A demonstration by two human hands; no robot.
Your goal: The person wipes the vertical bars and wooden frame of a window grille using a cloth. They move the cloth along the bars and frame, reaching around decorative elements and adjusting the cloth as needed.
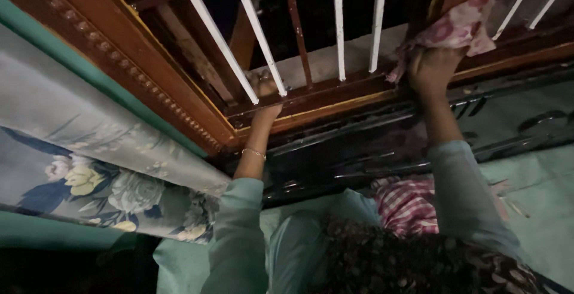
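Observation:
My left hand [265,87] grips a white bar [257,31] of a window grille near its lower end, fingers wrapped around it just above the brown wooden sill [326,99]. A thin bracelet sits on that wrist. My right hand [431,66] holds a pink and white patterned cloth [457,26] pressed against the wooden frame at the base of a brown upright. Both arms wear pale teal sleeves and reach up to the window.
The grille has several white and dark brown bars in a carved wooden frame [119,55]. A grey floral curtain [89,168] hangs at the left. A dark glossy rail [359,150] runs below the sill. A pink checked cloth [406,204] lies lower down.

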